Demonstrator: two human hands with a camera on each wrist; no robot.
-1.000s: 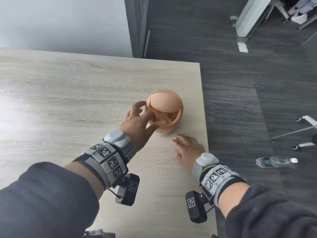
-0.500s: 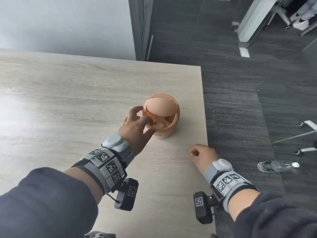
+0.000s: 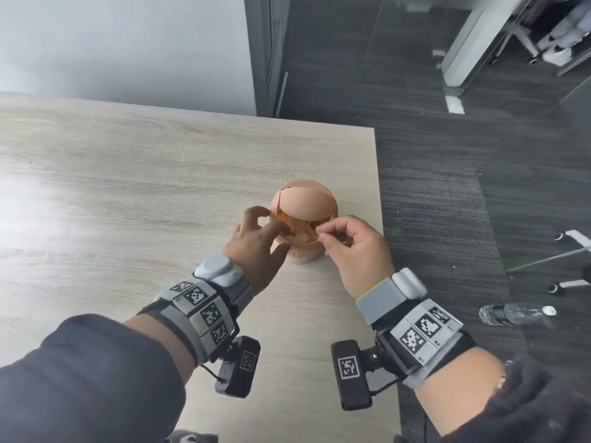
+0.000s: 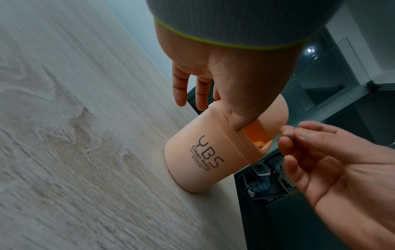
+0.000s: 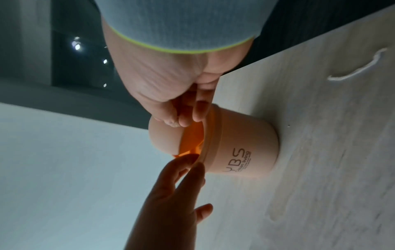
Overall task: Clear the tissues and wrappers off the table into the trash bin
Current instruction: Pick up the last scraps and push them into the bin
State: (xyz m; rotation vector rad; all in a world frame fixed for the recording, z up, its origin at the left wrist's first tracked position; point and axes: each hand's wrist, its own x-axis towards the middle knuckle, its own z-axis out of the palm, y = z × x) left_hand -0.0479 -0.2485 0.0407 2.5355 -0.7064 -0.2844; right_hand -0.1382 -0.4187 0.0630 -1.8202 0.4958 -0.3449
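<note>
Head view: peach trash bin (image 3: 303,238) upright, domed lid swung open

Trash bin (image 3: 303,233) on table (image 3: 128,193), near right edge.

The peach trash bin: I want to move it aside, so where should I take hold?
Grip the trash bin around its straight lower wall, from the near side. The domed lid swings and the left hand holds it open.

We've got a pale wood-grain table (image 3: 134,193), and standing upright on it near the right edge is the small peach trash bin (image 3: 303,251). Beside the table, a plastic bottle (image 3: 515,313) lies on the dark carpeted floor (image 3: 447,187).
</note>
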